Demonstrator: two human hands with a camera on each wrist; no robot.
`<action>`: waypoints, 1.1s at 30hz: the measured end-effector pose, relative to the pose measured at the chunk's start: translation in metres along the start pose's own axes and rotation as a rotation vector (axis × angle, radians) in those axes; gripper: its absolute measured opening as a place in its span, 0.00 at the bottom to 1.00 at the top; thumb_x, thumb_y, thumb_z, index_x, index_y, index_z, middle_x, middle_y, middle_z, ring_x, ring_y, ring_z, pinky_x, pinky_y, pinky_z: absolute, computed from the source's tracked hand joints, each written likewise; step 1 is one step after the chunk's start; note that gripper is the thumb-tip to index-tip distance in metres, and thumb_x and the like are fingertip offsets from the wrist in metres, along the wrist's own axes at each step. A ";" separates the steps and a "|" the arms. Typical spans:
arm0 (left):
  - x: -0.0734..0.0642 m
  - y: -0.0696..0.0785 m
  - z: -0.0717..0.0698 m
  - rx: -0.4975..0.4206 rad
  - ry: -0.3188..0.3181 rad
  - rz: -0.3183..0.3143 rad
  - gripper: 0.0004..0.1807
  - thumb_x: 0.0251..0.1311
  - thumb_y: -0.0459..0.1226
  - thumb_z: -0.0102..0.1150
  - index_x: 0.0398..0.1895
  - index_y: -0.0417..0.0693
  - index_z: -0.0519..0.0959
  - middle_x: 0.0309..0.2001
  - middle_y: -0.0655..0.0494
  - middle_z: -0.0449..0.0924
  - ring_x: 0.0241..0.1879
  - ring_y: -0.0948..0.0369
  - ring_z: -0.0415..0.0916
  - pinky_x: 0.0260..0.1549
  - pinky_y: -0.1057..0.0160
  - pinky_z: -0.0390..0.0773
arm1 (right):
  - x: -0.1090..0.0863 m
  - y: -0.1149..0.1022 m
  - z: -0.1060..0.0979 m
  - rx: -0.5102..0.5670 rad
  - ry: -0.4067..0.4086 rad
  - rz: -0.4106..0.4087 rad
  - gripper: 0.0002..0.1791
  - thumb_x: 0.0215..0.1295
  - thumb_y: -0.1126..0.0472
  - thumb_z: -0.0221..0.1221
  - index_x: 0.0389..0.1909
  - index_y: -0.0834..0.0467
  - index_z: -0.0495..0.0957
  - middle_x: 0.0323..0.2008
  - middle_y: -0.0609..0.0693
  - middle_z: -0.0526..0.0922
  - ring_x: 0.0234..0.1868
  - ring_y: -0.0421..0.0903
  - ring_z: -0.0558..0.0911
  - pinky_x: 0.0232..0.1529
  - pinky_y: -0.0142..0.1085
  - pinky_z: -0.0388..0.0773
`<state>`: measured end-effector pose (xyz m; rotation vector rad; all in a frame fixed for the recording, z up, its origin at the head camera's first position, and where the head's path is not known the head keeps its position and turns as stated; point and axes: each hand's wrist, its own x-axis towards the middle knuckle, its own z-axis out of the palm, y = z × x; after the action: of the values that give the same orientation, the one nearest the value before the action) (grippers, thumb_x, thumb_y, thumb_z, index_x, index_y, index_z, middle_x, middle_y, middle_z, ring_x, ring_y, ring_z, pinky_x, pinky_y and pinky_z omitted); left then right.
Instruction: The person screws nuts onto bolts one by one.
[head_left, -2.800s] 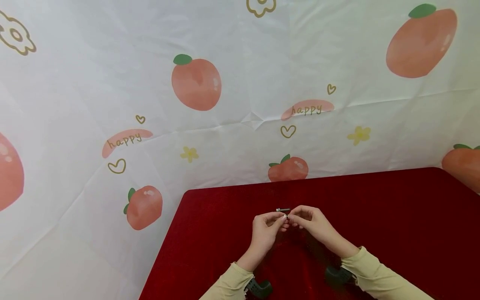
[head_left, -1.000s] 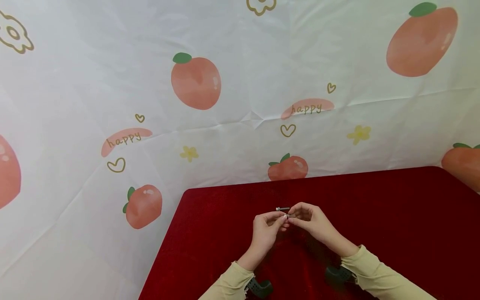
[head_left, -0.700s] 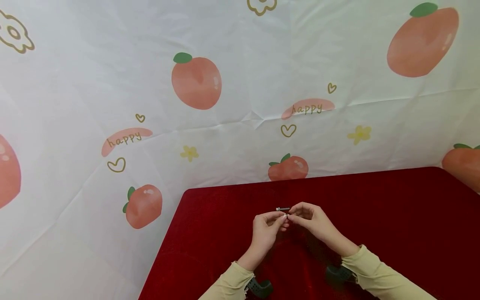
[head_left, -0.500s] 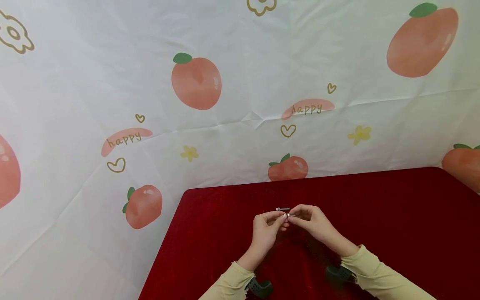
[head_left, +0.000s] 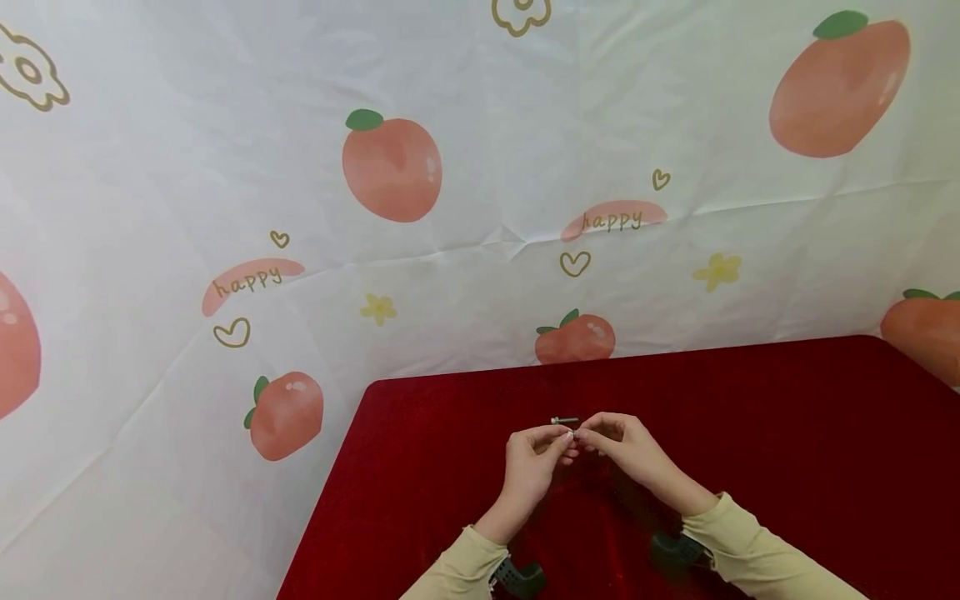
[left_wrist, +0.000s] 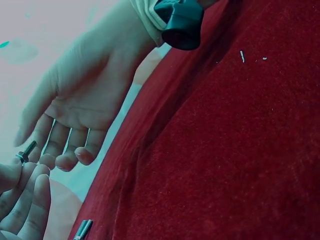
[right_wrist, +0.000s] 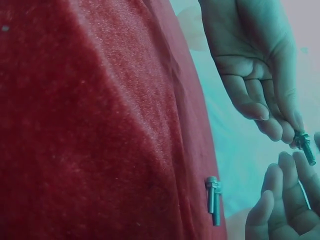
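Observation:
My left hand [head_left: 527, 468] pinches the head end of a small metal bolt [right_wrist: 305, 146] between thumb and fingertips. The bolt's threaded shank points toward my right hand [head_left: 643, 457], whose thumb and index finger close around it; in the head view they cover most of the shank. A collar, perhaps a nut or washer, sits near the head, too small to tell. The left wrist view shows the same bolt [left_wrist: 28, 151] between both hands' fingertips. Just beyond the fingers, two more bolts [right_wrist: 212, 197] lie side by side on the red cloth.
A dark red velvety cloth [head_left: 750, 433] covers the table, its far edge near a white fruit-print backdrop [head_left: 480, 300]. Each wrist carries a black camera mount [head_left: 521, 577] below the sleeve. White specks [left_wrist: 242, 56] show on the cloth in the left wrist view.
My right fingertips have moved off and back onto the bolt's shank, which showed bare at moments before and is now mostly covered. My left hand has kept its place and pinch.

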<state>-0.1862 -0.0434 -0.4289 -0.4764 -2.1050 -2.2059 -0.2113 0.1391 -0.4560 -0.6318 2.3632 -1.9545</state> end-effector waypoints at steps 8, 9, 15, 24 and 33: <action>0.000 0.000 0.000 0.001 -0.002 -0.029 0.07 0.61 0.25 0.58 0.38 0.25 0.81 0.32 0.33 0.82 0.33 0.36 0.80 0.33 0.53 0.85 | -0.001 0.000 0.002 0.025 -0.002 -0.056 0.10 0.65 0.61 0.62 0.41 0.64 0.78 0.37 0.58 0.81 0.37 0.54 0.82 0.37 0.39 0.83; 0.000 0.000 0.000 0.003 -0.004 -0.028 0.07 0.61 0.25 0.58 0.38 0.25 0.81 0.32 0.33 0.82 0.33 0.37 0.81 0.33 0.53 0.85 | -0.001 0.000 0.002 0.015 -0.003 -0.045 0.10 0.66 0.60 0.61 0.41 0.64 0.79 0.36 0.57 0.82 0.36 0.54 0.82 0.37 0.40 0.83; 0.000 0.000 -0.001 0.015 -0.009 -0.012 0.07 0.61 0.25 0.58 0.39 0.25 0.81 0.32 0.34 0.82 0.33 0.37 0.81 0.33 0.54 0.85 | 0.000 -0.001 0.002 0.003 0.000 -0.007 0.11 0.67 0.58 0.60 0.42 0.63 0.79 0.36 0.57 0.81 0.35 0.54 0.81 0.36 0.41 0.83; 0.001 0.000 -0.001 0.015 0.004 -0.006 0.07 0.61 0.25 0.59 0.38 0.26 0.82 0.32 0.34 0.82 0.33 0.37 0.81 0.33 0.54 0.85 | 0.000 -0.003 0.002 -0.012 0.001 0.013 0.12 0.68 0.56 0.59 0.41 0.62 0.80 0.34 0.55 0.82 0.34 0.52 0.81 0.33 0.41 0.83; 0.000 -0.001 -0.001 0.012 0.002 -0.011 0.07 0.61 0.25 0.59 0.38 0.26 0.82 0.31 0.34 0.82 0.32 0.38 0.81 0.32 0.56 0.85 | 0.001 -0.004 0.002 -0.003 -0.004 -0.014 0.11 0.66 0.58 0.61 0.39 0.63 0.78 0.35 0.57 0.81 0.36 0.57 0.81 0.37 0.43 0.83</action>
<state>-0.1872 -0.0445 -0.4303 -0.4618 -2.1239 -2.1972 -0.2101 0.1367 -0.4523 -0.6541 2.3664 -1.9534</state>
